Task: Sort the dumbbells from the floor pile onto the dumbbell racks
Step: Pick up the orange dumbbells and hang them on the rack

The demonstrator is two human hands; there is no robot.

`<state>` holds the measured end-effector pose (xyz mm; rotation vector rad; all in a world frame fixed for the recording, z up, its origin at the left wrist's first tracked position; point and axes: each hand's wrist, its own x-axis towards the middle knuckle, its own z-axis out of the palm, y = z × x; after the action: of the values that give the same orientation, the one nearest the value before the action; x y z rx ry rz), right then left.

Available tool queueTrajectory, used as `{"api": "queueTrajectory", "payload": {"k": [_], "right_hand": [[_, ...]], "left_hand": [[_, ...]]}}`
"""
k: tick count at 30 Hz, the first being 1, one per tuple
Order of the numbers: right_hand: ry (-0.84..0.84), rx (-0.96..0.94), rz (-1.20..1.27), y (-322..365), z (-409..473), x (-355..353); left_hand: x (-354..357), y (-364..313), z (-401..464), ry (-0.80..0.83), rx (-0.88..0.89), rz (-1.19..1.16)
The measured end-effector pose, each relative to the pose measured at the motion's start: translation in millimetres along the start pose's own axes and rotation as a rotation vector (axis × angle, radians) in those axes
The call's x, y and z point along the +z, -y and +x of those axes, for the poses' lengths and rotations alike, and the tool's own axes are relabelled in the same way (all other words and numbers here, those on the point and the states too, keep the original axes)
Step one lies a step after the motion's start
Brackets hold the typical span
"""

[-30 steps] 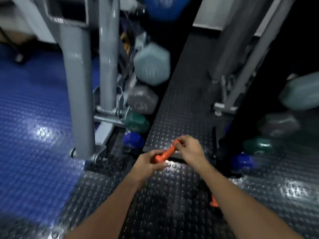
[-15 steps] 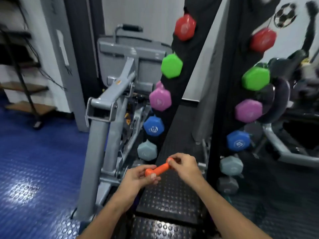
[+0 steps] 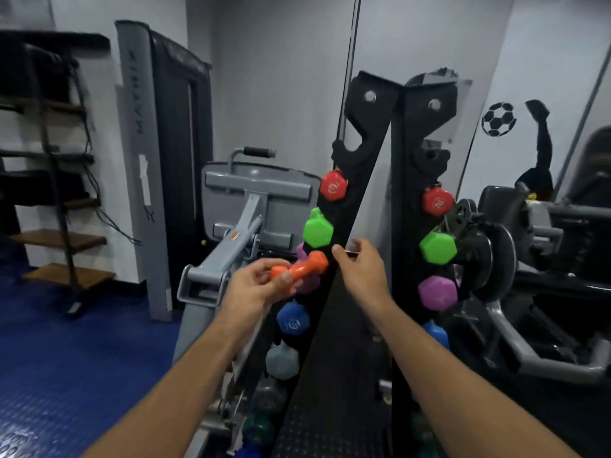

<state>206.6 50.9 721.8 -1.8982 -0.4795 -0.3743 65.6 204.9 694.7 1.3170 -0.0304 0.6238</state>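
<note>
Fingers of the left hand [image 3: 264, 281] are curling round the near end of a small orange dumbbell [image 3: 299, 267], pinching it between thumb and fingertips so that its far head is pointing up and to the right, just in front of the left upright of the black dumbbell rack [image 3: 355, 166]. The right hand [image 3: 360, 266] is hovering apart from the dumbbell, its fingers loosely bent and holding nothing, the fingertips lying close to the inner edge of that upright; whether they are touching it cannot be told.

The rack is standing as two tall black uprights leaning together at the top, with cradles running down each. On the left upright a red dumbbell [image 3: 334, 186] is sitting highest, then a green dumbbell [image 3: 318, 228], a purple dumbbell [image 3: 305, 276] partly hidden behind the orange one, a blue dumbbell [image 3: 292, 320] and a grey dumbbell [image 3: 282, 360]. The hooks above the red one are holding nothing. The right upright is showing the other ends in the same colour order.

A grey weight machine [image 3: 238, 223] is standing behind the left hand, and a blue floor mat [image 3: 66, 358] is lying to the left.
</note>
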Motion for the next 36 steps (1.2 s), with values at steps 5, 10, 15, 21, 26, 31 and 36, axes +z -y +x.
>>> {"api": "queueTrajectory", "payload": {"k": [5, 10, 15, 21, 26, 31, 36], "right_hand": [[0.033, 0.033, 0.232, 50.1, 41.8, -18.1], [0.087, 0.042, 0.33, 75.5, 66.0, -33.7], [0.163, 0.069, 0.302, 77.7, 69.4, -40.9], [0.226, 0.084, 0.3, 74.3, 67.3, -47.9], [0.263, 0.074, 0.317, 72.9, 63.9, -52.3], [0.298, 0.056, 0.312, 69.2, 63.8, -56.3], [0.317, 0.051, 0.334, 69.6, 59.9, -59.6]], "left_hand": [[17.2, -62.3, 33.8, -0.073, 0.14, -0.008], [44.5, -105.5, 80.2, -0.206, 0.218, 0.15], [78.4, -130.8, 129.4, -0.309, 0.329, 0.397], [119.1, -143.9, 163.8, -0.33, 0.385, 0.606], [137.7, -138.1, 183.1, -0.279, 0.381, 0.684], [153.9, -141.3, 192.4, -0.207, 0.368, 0.797], [158.6, -138.5, 195.8, -0.19, 0.289, 0.912]]}}
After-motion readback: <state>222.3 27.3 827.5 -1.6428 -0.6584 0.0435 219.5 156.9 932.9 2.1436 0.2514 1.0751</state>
